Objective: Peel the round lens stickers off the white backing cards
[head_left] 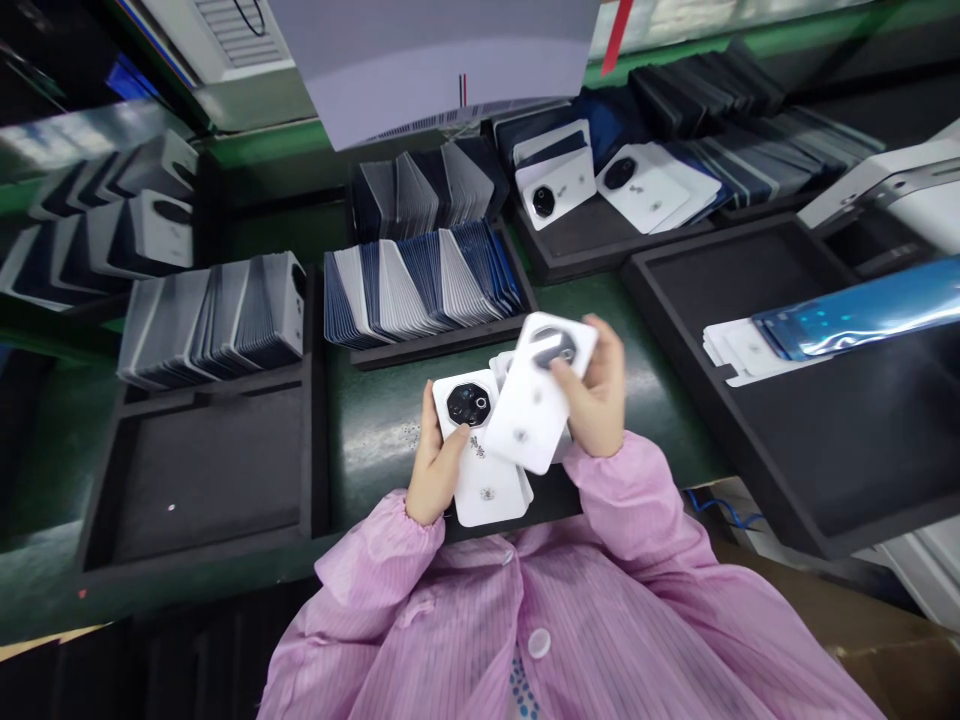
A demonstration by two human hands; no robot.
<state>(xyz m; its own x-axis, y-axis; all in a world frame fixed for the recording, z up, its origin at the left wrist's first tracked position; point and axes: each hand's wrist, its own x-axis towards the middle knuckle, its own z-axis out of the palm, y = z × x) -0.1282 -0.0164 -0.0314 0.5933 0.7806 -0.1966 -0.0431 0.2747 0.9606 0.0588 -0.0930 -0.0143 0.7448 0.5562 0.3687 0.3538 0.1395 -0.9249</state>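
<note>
A pink coat (622,610) lies nearest; over the green table (367,425), the left hand (436,465) pinches a white card (491,462), the right hand (601,400) a tilted card (534,405) overlapping it. Loose thumb pressure could let either slip.

1. We hold our left hand (435,465) low before us, thumb (454,448) pointing inward, fingers (427,415) closed in a grip.
2. Our right hand (601,400), slightly higher and turned inward, pinches between thumb and fingers.
3. Our forearms (375,555), in pink sleeves (637,500), angle in from either side.

Glossy green workbench (375,410), and low at right perhaps brown cardboard (877,650)
</note>
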